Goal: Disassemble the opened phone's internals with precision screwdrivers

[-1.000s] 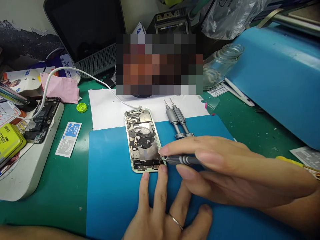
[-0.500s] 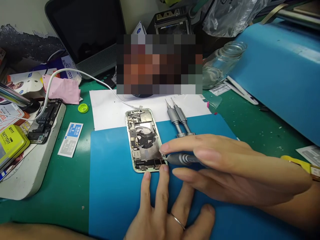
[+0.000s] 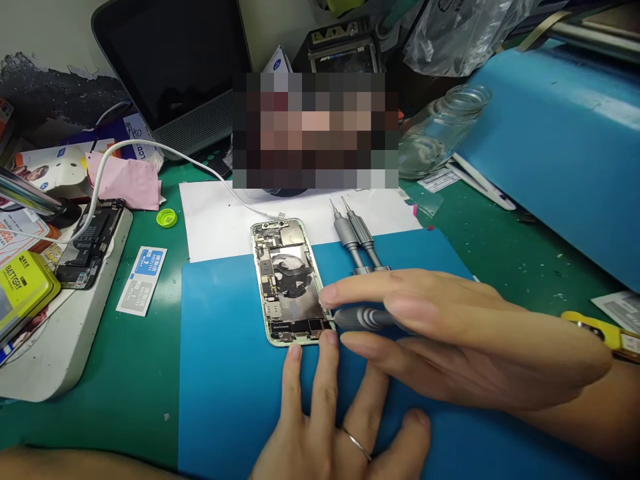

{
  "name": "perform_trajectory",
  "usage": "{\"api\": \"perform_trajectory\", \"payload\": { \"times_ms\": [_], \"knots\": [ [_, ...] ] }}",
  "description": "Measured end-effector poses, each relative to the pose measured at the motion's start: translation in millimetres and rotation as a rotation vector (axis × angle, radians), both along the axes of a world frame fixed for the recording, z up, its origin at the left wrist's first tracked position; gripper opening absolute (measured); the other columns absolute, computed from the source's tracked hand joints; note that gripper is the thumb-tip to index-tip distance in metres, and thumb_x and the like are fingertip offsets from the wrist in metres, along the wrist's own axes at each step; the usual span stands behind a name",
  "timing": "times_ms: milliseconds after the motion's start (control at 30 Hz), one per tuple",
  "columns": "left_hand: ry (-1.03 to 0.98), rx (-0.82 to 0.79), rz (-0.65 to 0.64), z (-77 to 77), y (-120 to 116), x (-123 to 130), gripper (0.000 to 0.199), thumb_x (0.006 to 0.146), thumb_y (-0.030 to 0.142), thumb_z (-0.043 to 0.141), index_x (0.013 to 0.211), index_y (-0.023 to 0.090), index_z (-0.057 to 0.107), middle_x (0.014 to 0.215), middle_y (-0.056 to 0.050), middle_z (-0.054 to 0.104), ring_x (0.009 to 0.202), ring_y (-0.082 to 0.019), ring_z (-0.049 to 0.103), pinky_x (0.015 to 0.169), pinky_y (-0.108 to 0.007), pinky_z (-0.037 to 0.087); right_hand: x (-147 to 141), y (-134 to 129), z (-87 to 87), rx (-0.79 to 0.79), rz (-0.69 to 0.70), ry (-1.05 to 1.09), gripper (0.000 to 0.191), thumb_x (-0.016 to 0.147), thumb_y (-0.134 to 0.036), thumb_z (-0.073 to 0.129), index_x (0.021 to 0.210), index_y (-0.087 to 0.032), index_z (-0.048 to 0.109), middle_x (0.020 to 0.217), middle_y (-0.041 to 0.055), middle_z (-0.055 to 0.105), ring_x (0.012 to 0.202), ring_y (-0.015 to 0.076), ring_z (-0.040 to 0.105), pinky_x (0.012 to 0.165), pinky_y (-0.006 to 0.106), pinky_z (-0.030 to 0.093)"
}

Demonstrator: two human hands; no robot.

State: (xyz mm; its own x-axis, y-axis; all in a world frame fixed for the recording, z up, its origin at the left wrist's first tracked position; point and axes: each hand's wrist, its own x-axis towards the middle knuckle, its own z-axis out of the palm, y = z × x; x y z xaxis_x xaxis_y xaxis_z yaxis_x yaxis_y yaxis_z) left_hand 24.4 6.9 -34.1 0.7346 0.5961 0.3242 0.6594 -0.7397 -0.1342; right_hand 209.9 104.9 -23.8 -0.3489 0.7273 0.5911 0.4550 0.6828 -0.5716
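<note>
An opened phone [image 3: 293,283] lies on a blue mat [image 3: 225,387], its top end over a white sheet [image 3: 215,227]. My left hand [image 3: 330,413] rests below it with fingers spread, two fingertips against its bottom edge. From the right, my right hand [image 3: 475,333] has its fingers around a grey screwdriver [image 3: 363,318]; the tip meets the phone's lower right edge, and the handle's rear is hidden by the hand. Two more grey screwdrivers [image 3: 353,233] lie side by side above my right hand, their lower ends partly covered.
On the left, a white box [image 3: 95,320] carries phone parts [image 3: 90,247] and a yellow battery box [image 3: 25,287]. A white cable [image 3: 165,143] arches to the phone's top. A glass jar [image 3: 445,127] stands tilted at the back right, near white tweezers [image 3: 483,183].
My right hand has shifted very slightly around the screwdriver. My left hand and the phone look the same.
</note>
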Motion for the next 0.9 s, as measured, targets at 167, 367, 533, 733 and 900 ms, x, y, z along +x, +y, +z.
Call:
{"api": "perform_trajectory", "payload": {
  "times_ms": [167, 367, 533, 733, 900],
  "knots": [
    [-0.018, -0.035, 0.022, -4.5, -3.8, 1.1, 0.047, 0.105, 0.042, 0.049, 0.151, 0.035, 0.05, 0.158, -0.006, 0.051, 0.139, -0.04, 0.053, 0.11, -0.059, 0.045, 1.5, 1.5, 18.9, 0.042, 0.134, 0.021, 0.043, 0.092, -0.015, 0.066, 0.129, -0.038, 0.062, 0.109, 0.0003, 0.081, 0.085, 0.0194, 0.081, 0.072, 0.028, 0.071],
    [-0.032, -0.01, 0.029, -6.2, -4.3, 2.9, 0.047, 0.104, 0.043, 0.051, 0.15, 0.035, 0.052, 0.157, -0.006, 0.052, 0.138, -0.04, 0.054, 0.111, -0.059, 0.044, -2.5, 1.1, 10.7, 0.061, 0.161, 0.076, 0.05, 0.089, -0.014, 0.072, 0.133, -0.036, 0.058, 0.115, 0.0022, 0.08, 0.093, 0.0214, 0.081, 0.074, 0.029, 0.071],
    [-0.03, -0.008, 0.03, -5.7, -4.1, 1.8, 0.049, 0.104, 0.047, 0.051, 0.151, 0.035, 0.05, 0.157, -0.007, 0.051, 0.14, -0.041, 0.052, 0.11, -0.058, 0.046, -4.0, 3.2, 14.4, 0.101, 0.171, 0.077, 0.064, 0.086, 0.0, 0.062, 0.139, -0.034, 0.054, 0.113, 0.003, 0.081, 0.097, 0.0208, 0.08, 0.076, 0.03, 0.071],
    [-0.038, -0.013, 0.026, -6.3, -4.2, 1.5, 0.048, 0.103, 0.045, 0.052, 0.151, 0.034, 0.051, 0.157, -0.007, 0.051, 0.141, -0.041, 0.051, 0.114, -0.06, 0.042, -2.3, 6.4, 25.4, 0.141, 0.223, -0.012, 0.067, 0.089, -0.006, 0.066, 0.147, -0.031, 0.046, 0.111, 0.0065, 0.081, 0.097, 0.0219, 0.08, 0.073, 0.029, 0.071],
    [-0.02, -0.021, 0.034, -5.5, -4.5, 2.1, 0.051, 0.103, 0.046, 0.054, 0.152, 0.034, 0.049, 0.16, -0.008, 0.048, 0.142, -0.041, 0.05, 0.112, -0.059, 0.044, 2.4, 2.3, 24.0, 0.063, 0.161, 0.011, 0.062, 0.087, -0.001, 0.063, 0.138, -0.036, 0.054, 0.116, 0.0026, 0.08, 0.097, 0.0212, 0.08, 0.076, 0.03, 0.071]
  ]
}}
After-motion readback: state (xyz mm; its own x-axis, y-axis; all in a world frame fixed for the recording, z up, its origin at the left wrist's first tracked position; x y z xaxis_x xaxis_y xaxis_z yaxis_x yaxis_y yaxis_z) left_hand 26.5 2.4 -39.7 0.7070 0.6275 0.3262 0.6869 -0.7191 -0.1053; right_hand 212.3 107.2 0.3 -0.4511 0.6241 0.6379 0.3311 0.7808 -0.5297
